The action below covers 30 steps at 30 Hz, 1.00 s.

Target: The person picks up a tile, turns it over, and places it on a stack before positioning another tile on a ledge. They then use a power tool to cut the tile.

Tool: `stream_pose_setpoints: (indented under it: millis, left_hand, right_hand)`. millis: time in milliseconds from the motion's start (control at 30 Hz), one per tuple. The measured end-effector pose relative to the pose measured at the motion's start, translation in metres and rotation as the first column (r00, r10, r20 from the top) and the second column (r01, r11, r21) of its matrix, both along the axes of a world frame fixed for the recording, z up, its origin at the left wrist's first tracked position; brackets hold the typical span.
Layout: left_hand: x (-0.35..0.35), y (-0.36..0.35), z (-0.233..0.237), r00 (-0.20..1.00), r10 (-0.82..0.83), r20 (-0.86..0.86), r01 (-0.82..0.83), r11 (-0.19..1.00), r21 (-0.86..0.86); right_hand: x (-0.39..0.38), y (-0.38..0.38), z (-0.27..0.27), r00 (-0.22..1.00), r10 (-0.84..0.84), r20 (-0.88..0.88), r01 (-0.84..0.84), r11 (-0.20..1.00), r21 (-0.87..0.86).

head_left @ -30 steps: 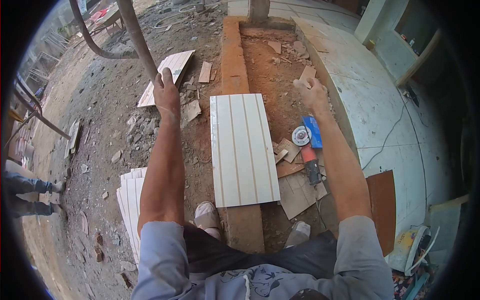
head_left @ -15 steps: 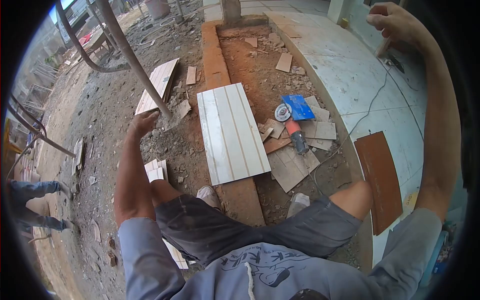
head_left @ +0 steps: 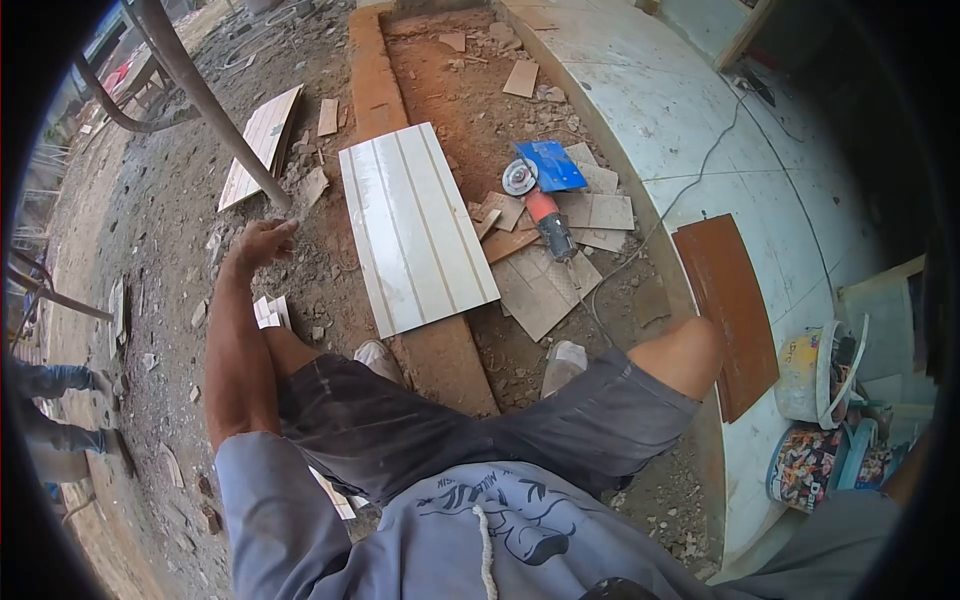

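My left hand (head_left: 266, 243) hangs over the dirt near the foot of a metal pole (head_left: 225, 125). Its fingers are curled in, and nothing shows in them. Only a bit of my right forearm appears at the lower right edge; my right hand is out of sight. Between my feet and beyond lies a white striped tile (head_left: 412, 230), across an orange-brown strip. To its right an angle grinder (head_left: 550, 222) with a disc rests on tile offcuts (head_left: 545, 290), beside a blue sheet (head_left: 552, 165).
Brown tiles (head_left: 725, 310) lie on the pale tiled ledge (head_left: 640, 110). A bucket of tools (head_left: 800, 375) and a printed tub (head_left: 805, 467) stand at right. The grinder's cord (head_left: 655, 240) crosses the ledge. More striped tiles (head_left: 260, 150) lie left; another person's legs (head_left: 65, 400) show there.
My right arm has swung down and back, taking the hand out of view. The view has shifted right, bringing the bucket and tub into sight. My left hand has curled more.
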<state>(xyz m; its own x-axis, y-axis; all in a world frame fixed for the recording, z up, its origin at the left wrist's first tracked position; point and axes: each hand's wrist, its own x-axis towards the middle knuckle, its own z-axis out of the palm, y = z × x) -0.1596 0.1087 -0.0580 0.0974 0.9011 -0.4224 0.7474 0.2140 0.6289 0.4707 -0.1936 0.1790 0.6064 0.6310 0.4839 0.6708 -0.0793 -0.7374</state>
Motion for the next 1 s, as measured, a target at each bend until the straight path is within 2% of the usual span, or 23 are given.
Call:
stream_pose_setpoints:
  millis: [100,167,233,267,300,333,367,433,467,500,533,567,600,667,700,733,800,833,867,900,933,967,1000]
  left_hand:
    - [-0.009,-0.002,-0.002,0.999,-0.007,0.051,0.009,0.999,-0.033]
    - [-0.019,-0.003,-0.003,0.987,0.0,0.163,-0.003,1.0,0.019]
    - [-0.021,-0.014,0.0,0.982,0.065,0.175,-0.073,0.996,0.041]
    - [-0.019,-0.014,0.007,0.987,0.073,0.145,-0.081,0.996,0.047]
    - [-0.018,-0.017,0.007,0.988,0.095,0.119,-0.103,0.993,0.062]
    - [-0.024,-0.022,-0.001,0.991,0.083,0.108,-0.09,0.994,0.058]
    - [-0.032,-0.016,-0.004,0.985,0.153,0.077,-0.158,0.985,0.065]
    - [-0.033,-0.015,0.007,0.963,0.266,0.04,-0.269,0.957,0.111]
    - [-0.039,-0.02,0.005,0.968,0.251,0.005,-0.25,0.964,0.093]
    - [-0.049,-0.012,0.004,0.978,0.175,-0.112,-0.151,0.968,0.199]
    - [-0.054,-0.005,0.008,0.968,0.111,-0.225,-0.039,0.953,0.3]
    - [-0.051,-0.003,0.017,0.967,0.18,-0.181,-0.132,0.96,0.246]
    - [-0.05,0.006,0.018,0.966,0.179,-0.186,-0.125,0.955,0.268]
    - [-0.053,0.021,0.011,0.967,0.233,-0.1,-0.111,0.744,0.659]
    - [-0.03,0.011,0.037,0.963,0.264,-0.053,-0.166,0.737,0.655]
    - [-0.013,0.003,0.05,0.963,0.262,-0.068,-0.155,0.741,0.654]
    - [0.025,-0.012,0.065,0.966,0.247,0.075,-0.239,0.743,0.625]
    - [0.053,-0.031,0.069,0.955,0.226,0.193,-0.295,0.796,0.528]
    - [0.063,-0.032,0.055,0.971,0.167,0.168,-0.23,0.84,0.491]
    - [0.064,-0.02,0.021,0.975,0.15,0.167,-0.214,0.846,0.489]
    - [0.081,-0.032,0.004,0.979,0.087,0.186,-0.17,0.854,0.491]
    - [0.094,-0.036,-0.025,0.969,0.093,0.228,-0.2,0.839,0.506]
    - [0.111,-0.051,-0.039,0.929,0.132,0.345,-0.271,0.878,0.394]
  right_hand:
    - [-0.028,-0.019,-0.017,0.993,-0.02,-0.12,0.038,0.988,0.15]
    - [-0.006,-0.034,-0.043,0.98,-0.01,-0.199,0.064,0.962,0.265]
    - [0.033,-0.022,-0.071,0.959,0.065,-0.277,0.052,0.917,0.394]
    - [0.055,0.003,-0.136,0.897,-0.216,-0.386,0.168,0.974,-0.155]
    - [0.068,-0.001,-0.204,0.87,-0.399,-0.29,0.226,0.845,-0.485]
    - [0.082,-0.019,-0.244,0.873,-0.387,-0.297,0.166,0.809,-0.564]
    - [0.089,-0.013,-0.234,0.884,-0.363,-0.295,0.163,0.829,-0.535]
    - [0.095,-0.014,-0.223,0.834,-0.486,-0.26,0.327,0.817,-0.475]
    - [0.101,-0.02,-0.221,0.865,-0.404,-0.299,0.261,0.869,-0.421]
    - [0.107,-0.007,-0.204,0.889,-0.314,-0.335,0.197,0.92,-0.34]
    - [0.113,0.002,-0.194,0.903,-0.292,-0.315,0.196,0.933,-0.302]
    - [0.119,0.015,-0.182,0.92,-0.264,-0.29,0.192,0.948,-0.254]
    - [0.118,0.029,-0.169,0.92,-0.256,-0.297,0.191,0.954,-0.231]
    - [0.105,0.063,-0.151,0.921,-0.209,-0.329,0.135,0.962,-0.236]
    - [0.097,0.079,-0.15,0.918,-0.178,-0.353,0.083,0.96,-0.269]
    - [0.089,0.095,-0.153,0.918,-0.144,-0.37,0.014,0.942,-0.334]
    - [0.067,0.125,-0.164,0.926,-0.093,-0.365,-0.088,0.889,-0.449]
    - [0.055,0.14,-0.179,0.936,-0.075,-0.345,-0.116,0.858,-0.5]
    - [0.044,0.153,-0.199,0.93,-0.046,-0.366,-0.167,0.832,-0.529]
    - [0.031,0.164,-0.222,0.917,-0.055,-0.395,-0.194,0.804,-0.562]
    - [0.022,0.177,-0.251,0.855,-0.091,-0.51,-0.262,0.773,-0.578]
    - [0.009,0.184,-0.28,0.872,-0.108,-0.477,-0.26,0.725,-0.638]
    - [-0.008,0.187,-0.302,0.894,-0.103,-0.436,-0.259,0.677,-0.689]
